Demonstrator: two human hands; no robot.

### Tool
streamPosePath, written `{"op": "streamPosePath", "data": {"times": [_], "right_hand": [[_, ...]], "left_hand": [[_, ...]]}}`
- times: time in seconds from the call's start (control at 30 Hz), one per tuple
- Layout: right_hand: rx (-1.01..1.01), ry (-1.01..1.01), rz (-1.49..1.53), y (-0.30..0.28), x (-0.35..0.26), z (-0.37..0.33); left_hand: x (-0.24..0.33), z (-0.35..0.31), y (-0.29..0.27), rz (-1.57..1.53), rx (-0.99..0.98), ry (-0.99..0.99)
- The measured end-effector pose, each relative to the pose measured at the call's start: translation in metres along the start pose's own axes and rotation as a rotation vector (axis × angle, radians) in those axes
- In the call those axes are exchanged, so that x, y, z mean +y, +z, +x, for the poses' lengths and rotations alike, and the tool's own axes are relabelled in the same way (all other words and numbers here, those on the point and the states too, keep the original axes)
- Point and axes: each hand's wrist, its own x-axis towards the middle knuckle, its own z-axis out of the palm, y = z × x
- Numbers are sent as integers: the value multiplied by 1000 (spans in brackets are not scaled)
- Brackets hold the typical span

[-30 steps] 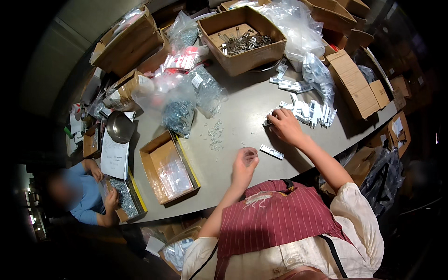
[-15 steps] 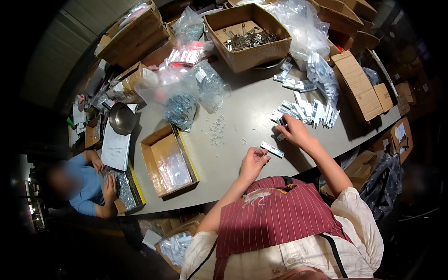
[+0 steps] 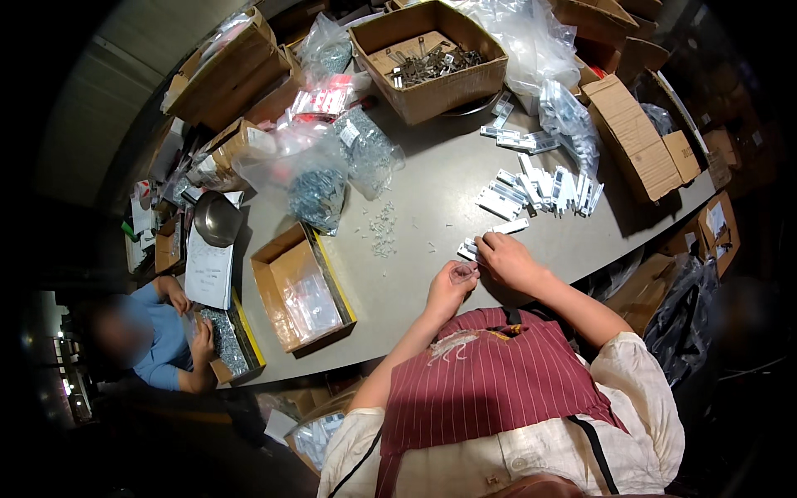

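Note:
My left hand is curled closed on a small piece of clear plastic, which looks like a thin bag. Close beside it, my right hand has its fingers bent down onto one end of a white-and-grey slotted strip. Just beyond the right knuckles lies another pale strip. Further out, several similar strips form a loose fan-shaped pile on the table. To the left of the hands, many small screw-like pieces are scattered.
An open carton of metal parts stands at the far side. An open box with clear bags sits left, near bags of small hardware. A metal bowl rests on papers. At far left, a co-worker in blue handles small parts.
My right hand has come back from the pile's edge toward my left hand and now touches the strip. The pale strip beyond the knuckles is now exposed. My left hand has barely moved.

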Motion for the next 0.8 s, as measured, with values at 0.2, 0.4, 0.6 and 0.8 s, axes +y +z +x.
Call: {"op": "streamPosePath", "data": {"times": [0.2, 0.4, 0.6, 0.8], "right_hand": [[-41, 288, 248, -3, 1, 4], [-98, 365, 393, 0, 6, 4], [-135, 226, 199, -2, -5, 2], [-244, 182, -98, -4, -35, 10]], "left_hand": [[-7, 6, -12, 308, 72, -29], [13, 7, 3, 847, 148, 327], [1, 15, -2, 799, 166, 297], [-9, 20, -14, 696, 121, 254]]}}
